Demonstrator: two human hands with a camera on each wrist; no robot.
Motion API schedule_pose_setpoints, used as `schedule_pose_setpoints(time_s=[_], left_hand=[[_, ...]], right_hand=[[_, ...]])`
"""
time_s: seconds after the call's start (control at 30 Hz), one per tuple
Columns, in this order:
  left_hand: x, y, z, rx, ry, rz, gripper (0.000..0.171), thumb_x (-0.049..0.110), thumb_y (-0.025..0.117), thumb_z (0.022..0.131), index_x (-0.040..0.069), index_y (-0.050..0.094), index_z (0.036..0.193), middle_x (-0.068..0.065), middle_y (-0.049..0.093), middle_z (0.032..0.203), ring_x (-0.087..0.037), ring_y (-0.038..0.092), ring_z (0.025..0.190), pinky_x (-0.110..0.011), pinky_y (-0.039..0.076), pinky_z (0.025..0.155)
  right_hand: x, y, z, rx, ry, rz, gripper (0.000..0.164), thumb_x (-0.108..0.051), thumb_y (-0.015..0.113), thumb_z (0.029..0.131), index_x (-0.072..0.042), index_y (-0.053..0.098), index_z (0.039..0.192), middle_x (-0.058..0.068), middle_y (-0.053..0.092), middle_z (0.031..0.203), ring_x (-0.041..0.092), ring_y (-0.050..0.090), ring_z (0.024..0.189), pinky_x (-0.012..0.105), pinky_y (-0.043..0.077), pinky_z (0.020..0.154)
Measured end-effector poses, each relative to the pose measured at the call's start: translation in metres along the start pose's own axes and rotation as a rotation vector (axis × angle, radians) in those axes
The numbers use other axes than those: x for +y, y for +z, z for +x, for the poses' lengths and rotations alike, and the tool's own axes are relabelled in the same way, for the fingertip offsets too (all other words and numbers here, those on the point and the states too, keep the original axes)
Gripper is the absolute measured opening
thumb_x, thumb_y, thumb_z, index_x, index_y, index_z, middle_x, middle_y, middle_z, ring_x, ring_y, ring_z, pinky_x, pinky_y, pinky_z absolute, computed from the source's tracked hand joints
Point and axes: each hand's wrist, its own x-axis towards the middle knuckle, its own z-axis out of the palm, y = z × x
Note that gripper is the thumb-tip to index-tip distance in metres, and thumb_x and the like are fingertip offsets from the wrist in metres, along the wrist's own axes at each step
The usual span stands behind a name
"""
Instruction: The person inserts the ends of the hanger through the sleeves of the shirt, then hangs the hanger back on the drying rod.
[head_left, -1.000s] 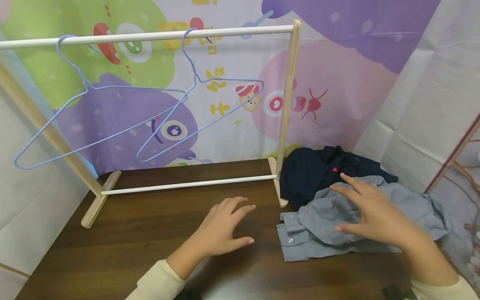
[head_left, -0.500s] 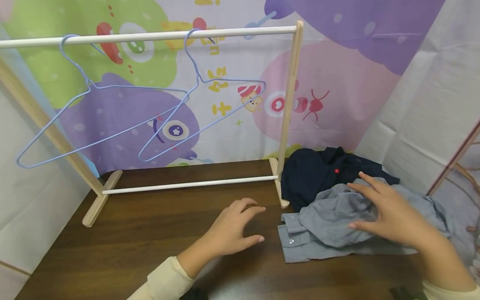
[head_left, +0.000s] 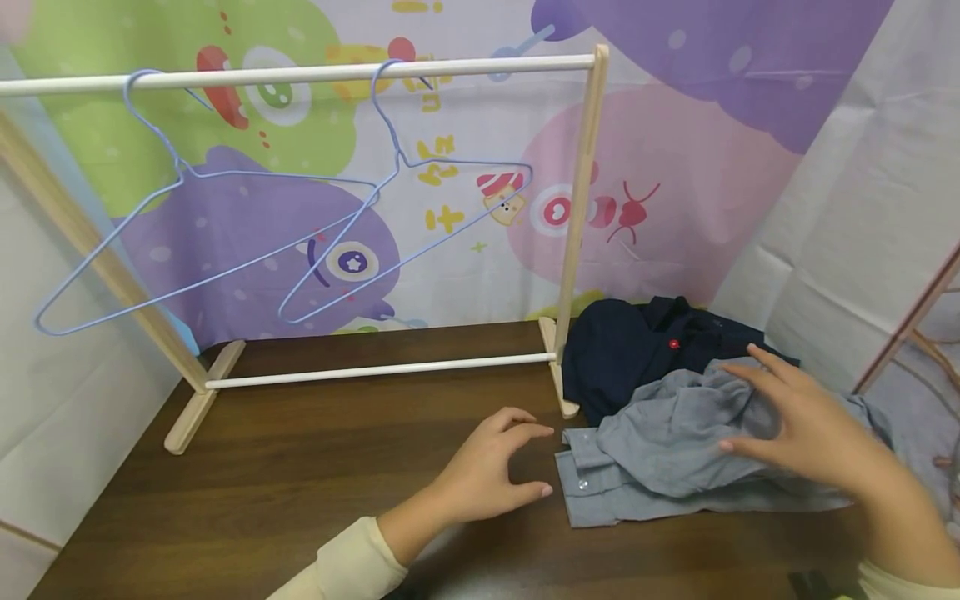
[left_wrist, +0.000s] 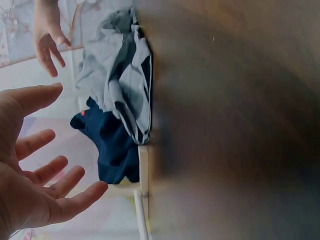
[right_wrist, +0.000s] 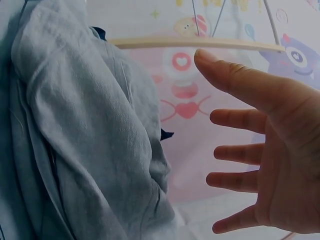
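A crumpled grey shirt (head_left: 675,442) lies on the table at the right in the head view, its cuff with buttons toward the left. Behind it, partly covered, is a dark navy garment (head_left: 615,354) with a small red button. My right hand (head_left: 817,433) hovers over the grey shirt, fingers spread; the right wrist view shows a gap between hand and cloth. Left of the cuff, my left hand (head_left: 491,471) is held above the table with fingers apart and nothing in them. Two blue wire hangers, a left one (head_left: 180,172) and a right one (head_left: 397,158), hang from the rack.
The rack has a white top rail (head_left: 300,77), a wooden right post (head_left: 581,200) and a white lower bar (head_left: 375,371). It stands on a dark wooden table (head_left: 337,467). Behind hangs a cartoon-print cloth (head_left: 465,275). A white panel (head_left: 817,208) closes the right side.
Both hands have drifted to the right, the left one nearer the grey cuff, the right one farther over the shirt. Garments and hangers look unmoved; the view has shifted slightly.
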Motion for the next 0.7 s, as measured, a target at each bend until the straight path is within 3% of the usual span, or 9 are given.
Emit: schedule_pose_setpoints(time_s=[0.3, 0.5, 0.7], left_hand=[[0.005, 0.015, 0.006, -0.021, -0.012, 0.004, 0.067, 0.033, 0.086, 0.072, 0.012, 0.061, 0.13, -0.007, 0.052, 0.129, -0.022, 0.052, 0.117, -0.036, 0.044, 0.098], [0.008, 0.023, 0.009, 0.0, -0.03, -0.033, 0.067, 0.03, 0.088, 0.069, 0.01, 0.062, 0.128, -0.007, 0.054, 0.125, -0.022, 0.054, 0.114, -0.034, 0.045, 0.096], [0.008, 0.031, 0.014, 0.008, -0.112, -0.104, 0.067, 0.032, 0.087, 0.07, 0.014, 0.062, 0.128, -0.006, 0.053, 0.124, -0.02, 0.054, 0.111, -0.035, 0.047, 0.093]], right_hand=[[0.011, -0.007, -0.003, -0.047, 0.095, -0.009, 0.095, -0.039, 0.09, 0.064, -0.008, 0.045, 0.142, 0.035, 0.028, 0.148, 0.063, 0.037, 0.119, 0.076, 0.033, 0.081], [0.023, -0.01, -0.007, -0.05, 0.138, -0.012, 0.096, -0.038, 0.09, 0.064, -0.004, 0.045, 0.141, 0.038, 0.027, 0.146, 0.064, 0.034, 0.121, 0.078, 0.031, 0.082], [0.034, -0.012, -0.013, -0.043, 0.189, -0.007, 0.095, -0.037, 0.089, 0.066, 0.0, 0.044, 0.14, 0.041, 0.021, 0.147, 0.067, 0.026, 0.125, 0.08, 0.025, 0.086]])
